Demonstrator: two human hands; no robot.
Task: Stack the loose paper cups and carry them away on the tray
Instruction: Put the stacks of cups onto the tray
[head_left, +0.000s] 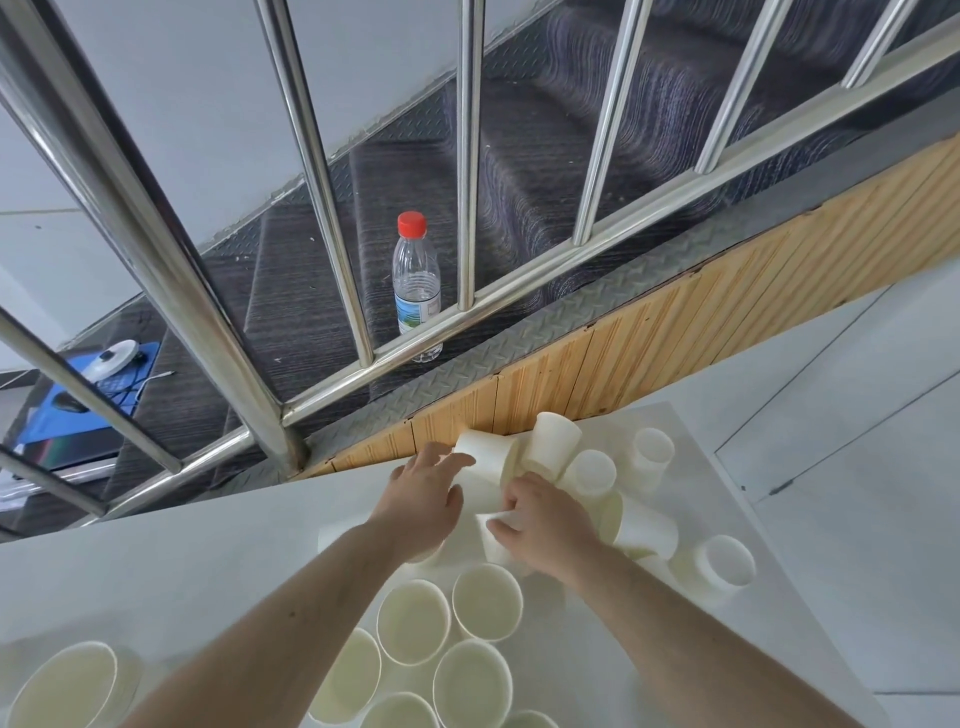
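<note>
Nearest, upright paper cups (413, 621) stand open on the white table (156, 561). Beyond them the right hand (540, 525) curls its grip around a small cup (493, 540). The left hand (423, 493) lies with fingers spread on a tipped cup (483, 457). More cups lie loose by the wooden panel (649, 338). Farther stands a water bottle (417, 286). I see no tray. Cups seem light and easily crushed; hold the wall gently, near the rim.

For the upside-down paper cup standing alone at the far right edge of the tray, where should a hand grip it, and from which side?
Grip the upside-down cup round its side wall, coming from above or from its open right side. Its closed base faces up, so there is no rim to pinch, and a tipped cup crowds its left.
</note>
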